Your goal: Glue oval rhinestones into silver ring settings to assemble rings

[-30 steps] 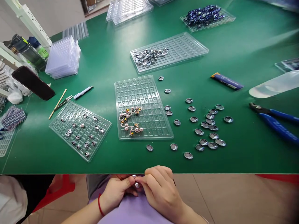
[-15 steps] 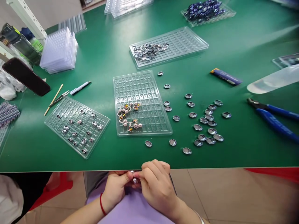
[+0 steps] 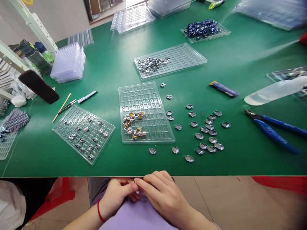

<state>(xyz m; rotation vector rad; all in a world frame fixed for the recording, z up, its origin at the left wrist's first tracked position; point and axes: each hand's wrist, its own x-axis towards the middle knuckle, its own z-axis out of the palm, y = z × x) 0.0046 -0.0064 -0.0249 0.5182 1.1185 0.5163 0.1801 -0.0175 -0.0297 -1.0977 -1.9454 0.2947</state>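
At the bottom centre of the frame, the left hand (image 3: 117, 194) pinches a small shiny piece (image 3: 137, 192), mostly hidden, in its fingers, while the right hand (image 3: 164, 194) has bent fingers against it, their grip impossible to tell, below loose silvery ovals (image 3: 199, 136) on the worktop (image 3: 103, 67).

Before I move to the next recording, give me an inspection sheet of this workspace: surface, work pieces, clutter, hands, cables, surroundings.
Surface: green table bearing several clear trays.
Work pieces: a small shiny piece, mostly hidden; loose oval pieces lying on the green table.
Clutter: pliers, tube, pen, phone.
Hands: left hand appears to pinch the shiny piece; right hand is close beside it, its grip unclear.
Cables: nothing seen.
Surroundings: tiled floor; red plastic below the table edge, probably stools.
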